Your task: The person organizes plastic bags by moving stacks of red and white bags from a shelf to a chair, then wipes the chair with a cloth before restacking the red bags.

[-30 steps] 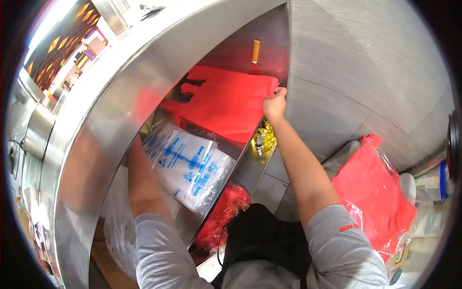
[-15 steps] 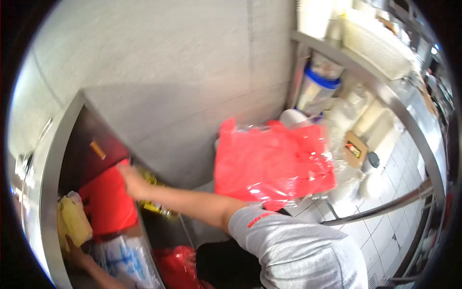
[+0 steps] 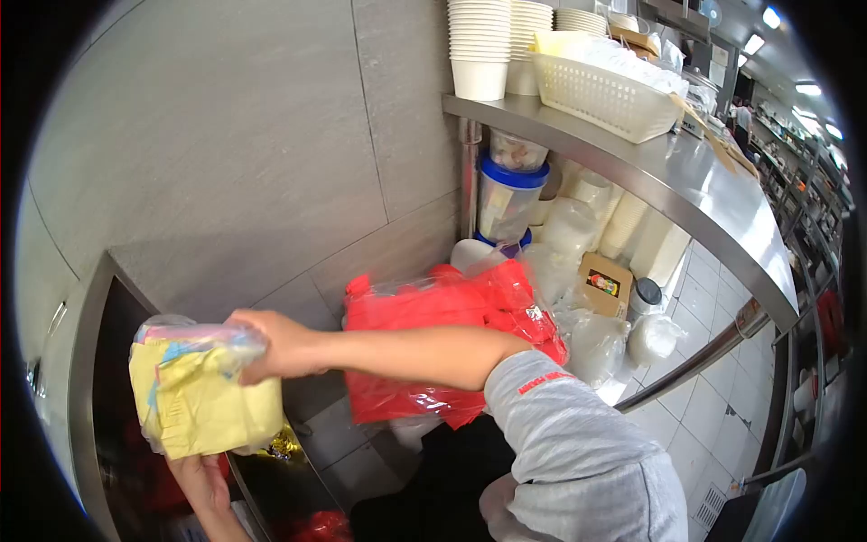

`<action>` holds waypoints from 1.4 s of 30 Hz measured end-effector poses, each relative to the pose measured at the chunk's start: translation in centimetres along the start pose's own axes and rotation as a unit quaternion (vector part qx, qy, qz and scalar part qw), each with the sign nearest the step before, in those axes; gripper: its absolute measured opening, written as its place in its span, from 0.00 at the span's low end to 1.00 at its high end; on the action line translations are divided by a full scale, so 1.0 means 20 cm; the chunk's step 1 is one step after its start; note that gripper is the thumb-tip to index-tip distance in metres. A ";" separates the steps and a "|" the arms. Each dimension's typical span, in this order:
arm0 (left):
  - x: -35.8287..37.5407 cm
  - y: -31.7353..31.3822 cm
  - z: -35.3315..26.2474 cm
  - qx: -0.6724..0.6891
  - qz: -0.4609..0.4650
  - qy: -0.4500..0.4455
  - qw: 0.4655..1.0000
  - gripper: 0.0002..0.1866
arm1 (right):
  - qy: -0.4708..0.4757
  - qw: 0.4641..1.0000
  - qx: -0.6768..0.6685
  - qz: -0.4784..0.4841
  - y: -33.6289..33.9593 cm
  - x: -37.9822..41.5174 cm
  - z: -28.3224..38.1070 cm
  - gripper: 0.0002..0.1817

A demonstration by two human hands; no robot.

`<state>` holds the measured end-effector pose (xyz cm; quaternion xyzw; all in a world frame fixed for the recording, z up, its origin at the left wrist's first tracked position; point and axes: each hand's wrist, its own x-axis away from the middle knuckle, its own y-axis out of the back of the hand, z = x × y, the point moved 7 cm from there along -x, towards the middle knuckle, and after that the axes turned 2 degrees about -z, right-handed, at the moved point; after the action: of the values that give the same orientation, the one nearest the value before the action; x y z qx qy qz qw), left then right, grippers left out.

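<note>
Red bundle (image 3: 424, 348) in clear wrap serves as landmark. Left of it, open steel compartment (image 3: 83, 388), dark inside, some red material low down, detail blurred. Up and right of the bundle, steel surface (image 3: 664, 172) carrying a white perforated basket (image 3: 605, 101), heaped with clear plastic, something yellow at its near end; stacked white cups (image 3: 479, 59) beside the basket. Beneath that surface, just behind the bundle: clear tub (image 3: 510, 206), blue lid, pale contents, with a smaller tub (image 3: 518, 152) on top. Right of the bundle, cardboard box (image 3: 603, 285) with dark label, contents hidden. Right arm reaches across in front of the bundle, forearm nearly level; right hand (image 3: 282, 348) pinches the upper corner of a yellow packet (image 3: 212, 406), fingers bent over its edge. Left hand (image 3: 206, 483) comes up from below, under the packet; its fingers pass behind, grip cannot be told. Packet is aloft, left of the bundle and over the compartment's edge. Broad yellow face toward the viewer, layered pink and blue edges upward; outline near square, long axis unclear. Gold foil (image 3: 284, 444) low, between packet and bundle.
</note>
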<state>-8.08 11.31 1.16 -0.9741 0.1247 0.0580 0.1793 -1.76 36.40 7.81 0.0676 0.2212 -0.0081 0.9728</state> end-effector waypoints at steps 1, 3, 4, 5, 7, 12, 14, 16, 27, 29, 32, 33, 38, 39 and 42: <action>0.01 -0.07 0.01 -0.014 0.030 -0.007 0.999 0.27 | 0.013 0.999 0.031 -0.009 0.07 0.00 0.00 0.26; 0.01 -0.18 0.02 -0.042 0.088 -0.025 0.995 0.29 | 0.026 0.997 0.064 -0.037 0.21 0.03 0.10 0.20; 0.06 -0.33 -0.05 -0.034 0.105 -0.077 0.991 0.34 | 0.049 0.992 0.097 -0.060 0.30 0.04 0.17 0.20; 0.08 -0.41 -0.11 -0.106 0.115 -0.092 0.983 0.39 | 0.092 0.985 0.101 -0.109 0.41 0.07 0.26 0.19; 0.09 -0.43 -0.14 -0.099 0.093 -0.070 0.988 0.39 | 0.179 0.936 0.163 -0.254 0.68 0.16 0.53 0.21; 0.03 -0.34 -0.04 -0.225 0.074 -0.081 0.968 0.40 | 0.456 0.619 0.370 -0.522 1.22 0.52 1.20 0.13; 0.01 -0.35 0.01 -0.246 0.080 -0.073 0.963 0.40 | 0.486 0.468 0.459 -0.578 1.35 0.63 1.38 0.14; 0.00 -0.42 0.01 -0.260 0.093 -0.075 0.958 0.41 | 0.485 0.422 0.493 -0.586 1.46 0.69 1.54 0.17; -0.14 -0.49 0.16 -0.235 0.123 -0.064 0.962 0.45 | -0.303 0.142 0.712 -0.617 2.71 1.66 2.18 0.15; -0.14 -0.50 0.13 -0.256 0.128 -0.074 0.955 0.44 | -0.374 0.176 0.739 -0.532 2.78 1.89 1.94 0.16; -0.17 -0.44 0.11 -0.294 0.113 -0.094 0.944 0.48 | -0.340 0.237 0.799 -0.435 2.74 1.96 1.55 0.19; -0.19 -0.39 0.13 -0.301 0.115 -0.145 0.936 0.49 | -0.305 0.260 0.818 -0.412 2.69 1.90 1.43 0.19; -0.27 -0.02 0.00 -0.459 -0.009 -0.177 0.870 0.42 | -0.119 0.348 0.864 -0.343 2.18 1.55 1.13 0.23; -0.31 0.05 -0.02 -0.507 -0.036 -0.209 0.836 0.40 | -0.084 0.350 0.873 -0.329 2.05 1.48 1.11 0.24; -0.45 0.53 -0.06 -0.634 -0.150 -0.091 0.753 0.37 | 0.023 0.337 0.893 -0.296 1.69 1.29 1.15 0.27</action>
<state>-19.48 3.27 0.09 -0.8605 -0.1055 0.1848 -0.4629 32.92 67.13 21.50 0.8267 0.1101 -0.4869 0.2596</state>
